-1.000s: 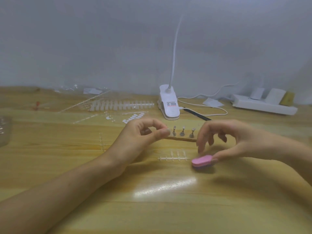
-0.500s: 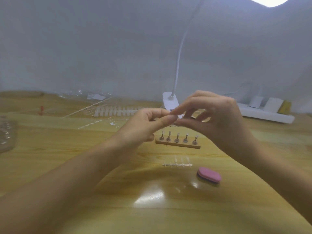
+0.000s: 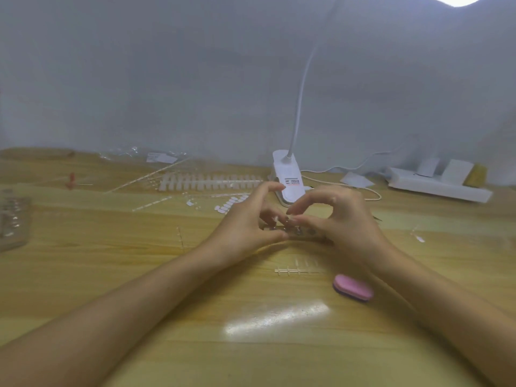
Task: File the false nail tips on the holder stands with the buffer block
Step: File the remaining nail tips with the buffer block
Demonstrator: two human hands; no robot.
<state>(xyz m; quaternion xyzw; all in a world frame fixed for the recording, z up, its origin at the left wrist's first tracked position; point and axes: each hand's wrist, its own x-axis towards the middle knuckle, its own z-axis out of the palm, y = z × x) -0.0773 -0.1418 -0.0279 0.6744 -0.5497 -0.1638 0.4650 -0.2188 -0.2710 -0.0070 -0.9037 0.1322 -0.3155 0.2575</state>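
The holder stand, a small wooden bar with metal pegs, lies at mid-table and my hands hide most of it. My left hand grips its left end, thumb at the front and fingers curled behind, index finger raised. My right hand comes over from the right, thumb and forefinger pinching a small clear nail tip just above the pegs. The pink buffer block lies loose on the table, nearer me and to the right. A clear strip of nail tips lies between the block and the holder.
A white clip lamp base with its cable stands just behind my hands. Rows of spare nail tips lie at back left, a white power strip at back right, a clear plastic container at the left edge.
Both hands came down from mid-air, where they pinched something small together, onto the holder stand. Before that my right hand let go of the pink buffer block, which now lies on the table.
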